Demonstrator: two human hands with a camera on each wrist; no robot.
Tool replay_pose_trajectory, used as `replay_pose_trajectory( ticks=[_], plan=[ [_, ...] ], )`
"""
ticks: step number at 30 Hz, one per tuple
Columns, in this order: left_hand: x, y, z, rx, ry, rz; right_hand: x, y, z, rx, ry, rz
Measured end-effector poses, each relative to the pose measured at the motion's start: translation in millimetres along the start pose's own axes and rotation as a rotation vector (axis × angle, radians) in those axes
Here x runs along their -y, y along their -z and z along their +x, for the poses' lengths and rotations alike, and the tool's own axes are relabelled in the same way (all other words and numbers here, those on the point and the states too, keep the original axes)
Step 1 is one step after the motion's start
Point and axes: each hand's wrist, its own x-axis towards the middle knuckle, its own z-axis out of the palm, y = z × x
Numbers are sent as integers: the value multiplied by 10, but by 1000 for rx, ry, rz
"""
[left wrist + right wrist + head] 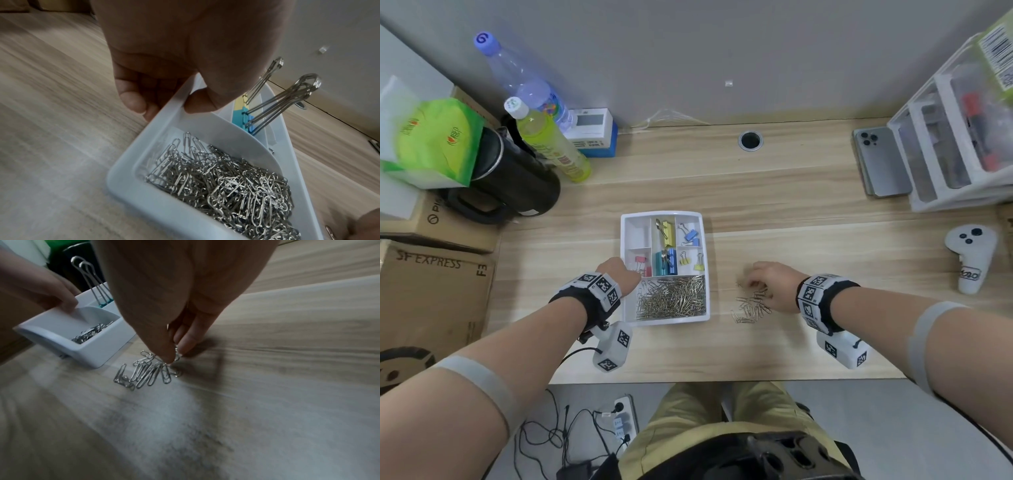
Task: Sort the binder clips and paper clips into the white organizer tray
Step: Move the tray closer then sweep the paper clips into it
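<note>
The white organizer tray (707,260) sits mid-desk, its near long compartment full of silver paper clips (671,297). Coloured binder clips (667,233) fill the smaller compartments behind. My left hand (619,274) grips the tray's left wall (164,113), thumb (200,102) inside and fingers (133,100) outside. Right of the tray, several loose paper clips (750,306) lie on the wood. My right hand (767,284) hovers over them, thumb and fingertips (170,353) pinching paper clips (176,352) above the small pile (144,373).
A phone (883,161) and clear drawer unit (945,144) stand at the back right, a white controller (971,257) at the right edge. Bottles (541,137), a black kettle (517,185) and cardboard boxes (431,291) crowd the left. A cable hole (750,140) lies behind.
</note>
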Motion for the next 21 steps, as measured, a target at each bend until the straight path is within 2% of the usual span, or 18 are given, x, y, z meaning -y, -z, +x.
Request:
replay_pose_trajectory(
  ticks=[4, 9, 13, 21],
  plan=[
    [5, -2, 5, 0, 1, -13, -87, 81, -81, -116, -83, -89],
    [11, -5, 3, 0, -5, -23, -73, 46, -171, -30, -26, -69],
    [6, -4, -2, 6, -6, -14, 10, -80, -122, -67, -36, -24],
    [14, -5, 1, 4, -12, -15, 138, -254, -57, -32, -37, -112]
  ],
)
